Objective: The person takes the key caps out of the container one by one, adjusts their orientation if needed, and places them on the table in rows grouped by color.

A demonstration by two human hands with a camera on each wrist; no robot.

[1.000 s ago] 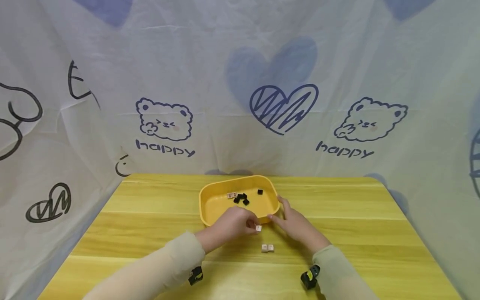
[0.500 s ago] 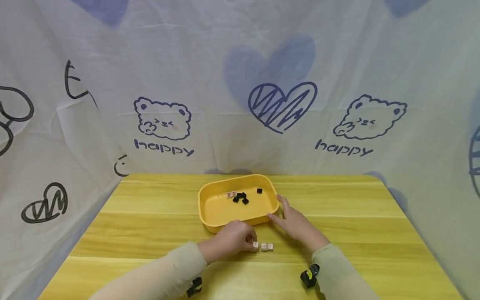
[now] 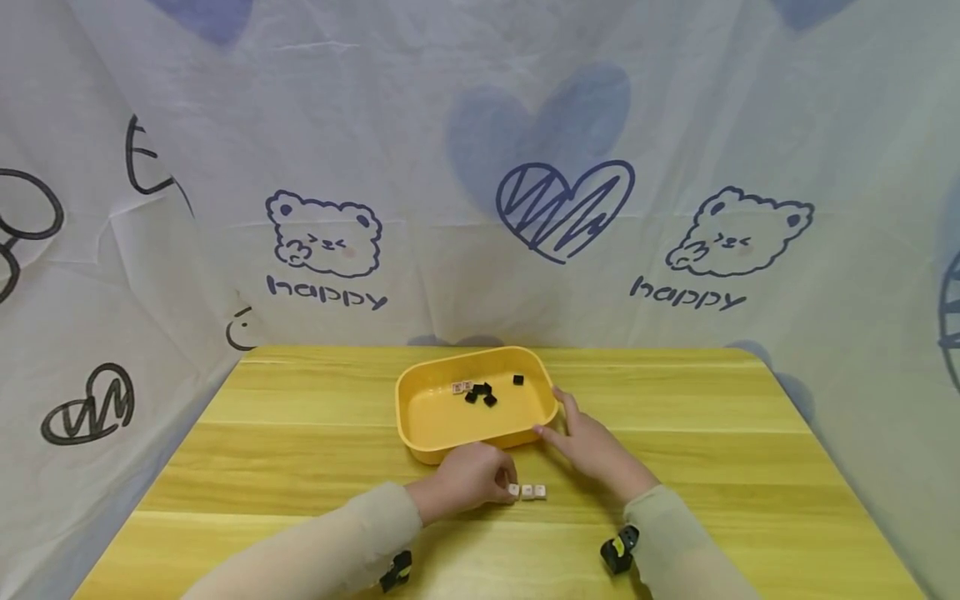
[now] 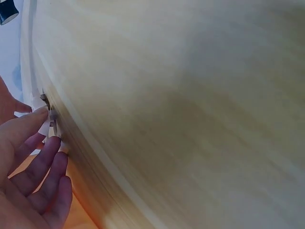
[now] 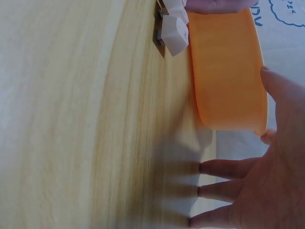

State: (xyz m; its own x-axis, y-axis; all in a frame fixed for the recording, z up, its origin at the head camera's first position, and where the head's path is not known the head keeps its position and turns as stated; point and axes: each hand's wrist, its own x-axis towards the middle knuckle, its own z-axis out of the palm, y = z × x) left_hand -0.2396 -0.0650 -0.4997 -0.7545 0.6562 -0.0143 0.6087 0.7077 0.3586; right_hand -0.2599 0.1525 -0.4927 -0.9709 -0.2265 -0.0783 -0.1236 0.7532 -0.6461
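Note:
My left hand [image 3: 472,477] pinches a white keycap [image 3: 513,490] between thumb and fingers, low over the table in front of the tray. Right beside it stand two more white keycaps [image 3: 534,492], side by side; in the right wrist view a pale keycap [image 5: 175,36] shows a darker base underneath. My right hand [image 3: 600,450] holds the near right corner of the yellow tray [image 3: 442,456], thumb on the near rim and index finger on the right side. Its other fingers [image 5: 228,168] stretch out straight toward the tabletop.
Inside the tray lie several small black pieces [image 3: 480,393], one of them [image 3: 518,380] apart at the right, and two pale printed keycaps [image 3: 462,387]. A white cloth [image 3: 450,275] with drawings hangs behind the yellow wooden table [image 3: 705,400].
My left hand has come down toward me from the tray's near rim, carrying the keycap to the left end of the pair, then slightly right, closer to them. The right hand stays at the tray's corner.

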